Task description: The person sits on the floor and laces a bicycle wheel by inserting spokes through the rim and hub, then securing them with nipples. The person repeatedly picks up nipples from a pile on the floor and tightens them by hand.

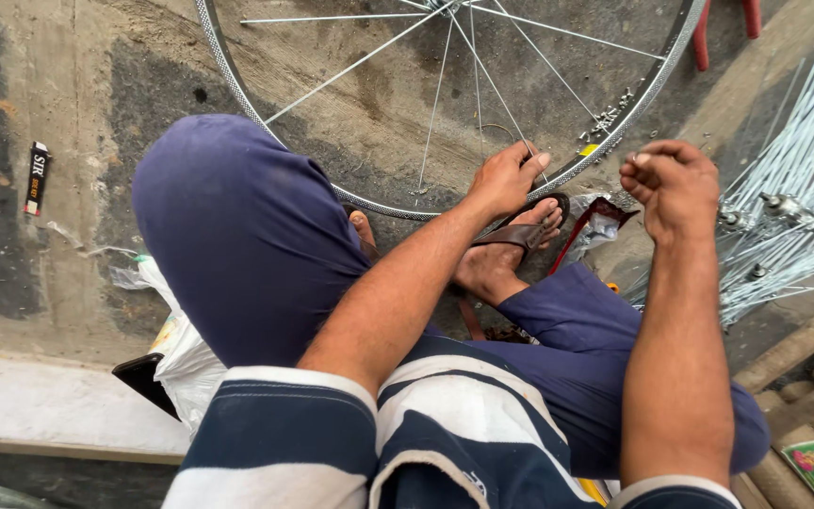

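head — your left hand (506,177) rests on the rim (379,200), fingers curled over a spoke (511,118) | your right hand (673,184) — raised beside the rim, fingertips pinched together, contents untellable | loose spokes (793,226) lie right

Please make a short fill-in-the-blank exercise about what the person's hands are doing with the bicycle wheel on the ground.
1. The left hand rests on the metal ____ of the bicycle wheel.
2. The right hand is closed and raised, ____ from the wheel.
3. A bundle of loose ____ lies right of the right hand.
4. The foot near the left hand wears a brown ____.

Missing words: rim; apart; spokes; sandal
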